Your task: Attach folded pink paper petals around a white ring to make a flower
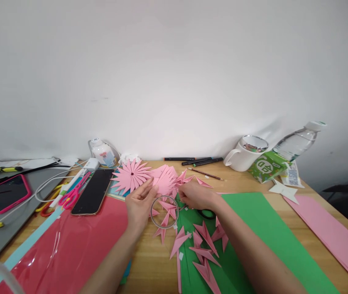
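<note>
My left hand (141, 201) pinches a partly fanned pink folded-paper piece (164, 181) between thumb and fingers. My right hand (197, 197) is closed at the right side of this fan, and whatever its fingers grip is hidden. Left of the fan lies a round pink paper pinwheel (132, 174) with many points. Below my hands is a clear ring (164, 228) that looks like a tape roll. Several loose pointed pink paper pieces (205, 254) are scattered on green paper (272, 237). Black-handled scissors (207, 214) are partly covered by my right wrist.
Red paper (79, 245), a black phone (93, 192) and pink scissors (74, 194) are at left. Markers (180, 159) and a pencil (206, 174) lie near the wall. A white mug (241, 157), green box (266, 166), tilted bottle (298, 142) and pink paper strips (330, 237) stand right.
</note>
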A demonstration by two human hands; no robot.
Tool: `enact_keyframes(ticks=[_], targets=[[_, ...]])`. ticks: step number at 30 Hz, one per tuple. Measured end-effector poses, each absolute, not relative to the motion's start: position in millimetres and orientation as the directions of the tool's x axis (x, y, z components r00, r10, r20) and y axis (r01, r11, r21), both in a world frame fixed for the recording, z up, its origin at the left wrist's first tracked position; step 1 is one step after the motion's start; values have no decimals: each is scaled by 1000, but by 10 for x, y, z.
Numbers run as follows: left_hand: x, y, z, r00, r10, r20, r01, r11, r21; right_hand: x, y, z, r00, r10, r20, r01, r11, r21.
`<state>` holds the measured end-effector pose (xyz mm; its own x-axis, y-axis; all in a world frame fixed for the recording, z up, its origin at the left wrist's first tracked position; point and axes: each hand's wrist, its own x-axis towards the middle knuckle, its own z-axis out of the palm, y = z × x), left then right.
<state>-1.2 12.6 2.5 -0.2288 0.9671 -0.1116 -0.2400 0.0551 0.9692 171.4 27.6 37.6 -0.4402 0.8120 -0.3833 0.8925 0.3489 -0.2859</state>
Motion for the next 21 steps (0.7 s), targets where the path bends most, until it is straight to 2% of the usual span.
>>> enact_keyframes(ticks=[3, 8, 10, 12, 14, 16, 18, 21], targets=[[-20, 103, 44, -238, 970, -54, -157, 16, 987, 1764, 286, 353, -476, 799, -367, 862, 343, -372], [-24, 65, 15, -232, 963, 137, 47, -130, 990, 1912, 248, 474, -555, 776, -299, 780, 359, -513], [-24, 52, 6, -202, 955, 218, 122, -197, 973, 1938, 195, 567, -583, 799, -146, 647, 349, -678], [-24, 42, 8, -165, 942, 291, 175, -263, 949, 1911, 140, 627, -530, 843, 92, 521, 409, -749], [-26, 36, 19, -117, 930, 347, 197, -321, 926, 1843, 108, 628, -463, 843, 274, 503, 505, -702], [-32, 33, 30, -75, 920, 386, 208, -364, 908, 1766, 107, 584, -455, 801, 390, 558, 597, -577], [-40, 32, 36, -48, 911, 409, 223, -389, 894, 1713, 127, 529, -473, 755, 455, 599, 654, -463], [-47, 29, 35, -29, 905, 425, 255, -404, 878, 1694, 156, 482, -479, 716, 509, 626, 684, -374]])
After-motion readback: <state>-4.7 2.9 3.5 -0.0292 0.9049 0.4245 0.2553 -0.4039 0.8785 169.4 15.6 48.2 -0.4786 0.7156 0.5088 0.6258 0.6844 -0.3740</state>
